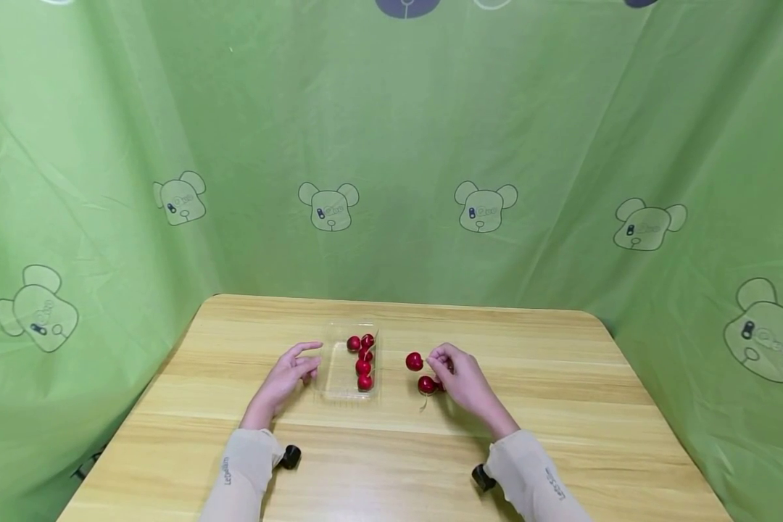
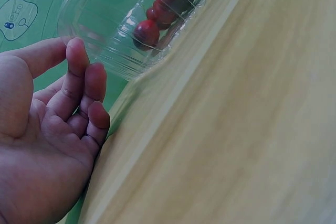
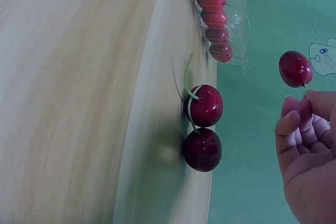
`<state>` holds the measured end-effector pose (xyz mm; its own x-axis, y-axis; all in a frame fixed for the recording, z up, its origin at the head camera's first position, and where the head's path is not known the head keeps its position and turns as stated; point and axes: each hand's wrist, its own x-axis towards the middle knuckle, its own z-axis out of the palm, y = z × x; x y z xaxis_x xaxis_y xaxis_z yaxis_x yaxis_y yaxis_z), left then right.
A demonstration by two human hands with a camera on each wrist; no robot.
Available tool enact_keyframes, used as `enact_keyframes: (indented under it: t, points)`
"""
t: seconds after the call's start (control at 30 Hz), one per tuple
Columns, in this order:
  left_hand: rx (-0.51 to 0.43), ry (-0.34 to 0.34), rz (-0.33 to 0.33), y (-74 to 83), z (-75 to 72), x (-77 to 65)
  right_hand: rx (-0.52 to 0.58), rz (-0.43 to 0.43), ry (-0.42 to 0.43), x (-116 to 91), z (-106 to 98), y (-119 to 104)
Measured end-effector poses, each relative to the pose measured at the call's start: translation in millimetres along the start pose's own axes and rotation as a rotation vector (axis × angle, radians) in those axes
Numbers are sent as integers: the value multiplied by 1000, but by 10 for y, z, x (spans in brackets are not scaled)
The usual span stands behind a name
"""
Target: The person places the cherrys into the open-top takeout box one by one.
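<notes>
In the head view, my right hand pinches the stem of a red cherry, which hangs off the fingertips. The right wrist view shows that cherry raised above two dark red cherries with green stems on the table. To the left stands a clear plastic box, with several cherries lined up along its right side. My left hand is at the box's left side, fingers loosely bent. Seen from the left wrist, its fingertips are right at the box's rim.
Under everything is a wooden table with rounded far corners. A green curtain printed with bear heads stands behind it and along both sides. Black wrist cameras stick out at the cuffs of both sleeves.
</notes>
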<state>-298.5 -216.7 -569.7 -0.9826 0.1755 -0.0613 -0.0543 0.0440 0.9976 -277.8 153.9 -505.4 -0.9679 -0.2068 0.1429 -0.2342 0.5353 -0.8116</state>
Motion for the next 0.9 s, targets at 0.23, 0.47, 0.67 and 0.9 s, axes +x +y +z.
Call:
enact_keyframes:
  t: [0.23, 0.47, 0.67, 0.9]
  points:
    - [4, 1, -2, -7, 5, -5, 1, 5, 13, 5, 1, -26]
    - [12, -5, -7, -26, -5, -11, 13, 15, 14, 19, -7, -55]
    - [23, -3, -15, -27, -1, -16, 12, 15, 15, 45, -10, -70]
    - [13, 9, -7, -17, -6, 2, 0, -14, 19, 91, -11, -83]
